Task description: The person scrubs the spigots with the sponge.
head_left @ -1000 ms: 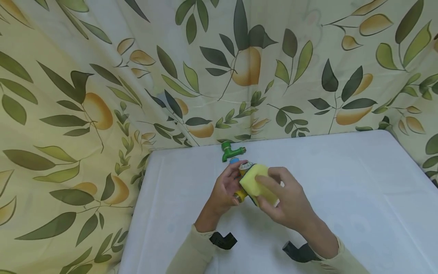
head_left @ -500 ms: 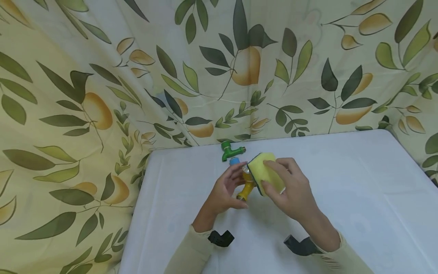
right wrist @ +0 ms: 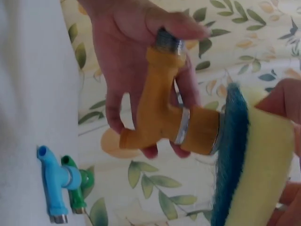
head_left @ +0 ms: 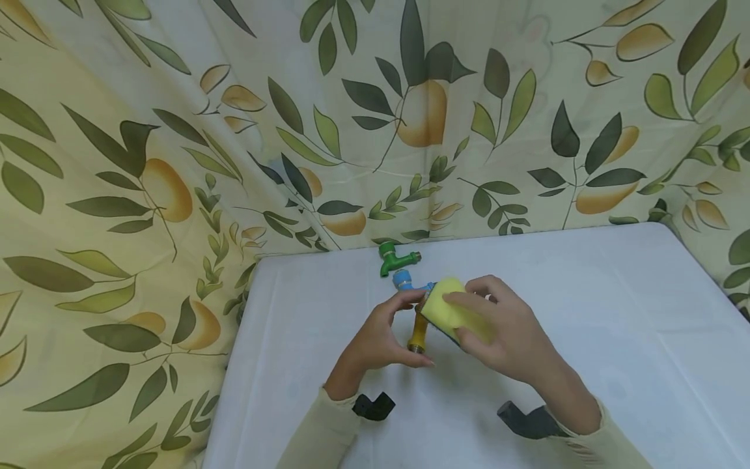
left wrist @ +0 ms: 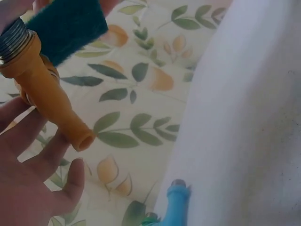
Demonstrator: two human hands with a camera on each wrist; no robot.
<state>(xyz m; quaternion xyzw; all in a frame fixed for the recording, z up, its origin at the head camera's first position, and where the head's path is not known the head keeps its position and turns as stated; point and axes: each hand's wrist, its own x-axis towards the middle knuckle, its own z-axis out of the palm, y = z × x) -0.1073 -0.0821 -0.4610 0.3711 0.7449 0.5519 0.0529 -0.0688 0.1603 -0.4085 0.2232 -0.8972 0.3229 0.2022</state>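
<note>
My left hand (head_left: 375, 335) holds a yellow-orange tap (head_left: 418, 333) above the table, its thumb by the threaded end and its fingers behind the body. A yellow sponge (head_left: 456, 309) is in the grip of my right hand (head_left: 518, 335). In the right wrist view, the sponge's dark green scouring side (right wrist: 231, 146) lies against the tap's round top end (right wrist: 203, 131). From the left wrist, the tap's spout (left wrist: 81, 137) shows, with the scouring side behind the tap. The head view has the tap's upper part hidden by sponge and fingers.
Just beyond my hands a blue tap (head_left: 403, 280) lies on the white table (head_left: 586, 312). Behind it, near the back edge, is a green tap (head_left: 394, 260). A leaf-patterned curtain (head_left: 504, 163) hangs along the back and left of the table.
The sponge went up and right, then came back down over the tap's top. The yellow tap has turned more upright in my left hand. More of the blue tap now shows.
</note>
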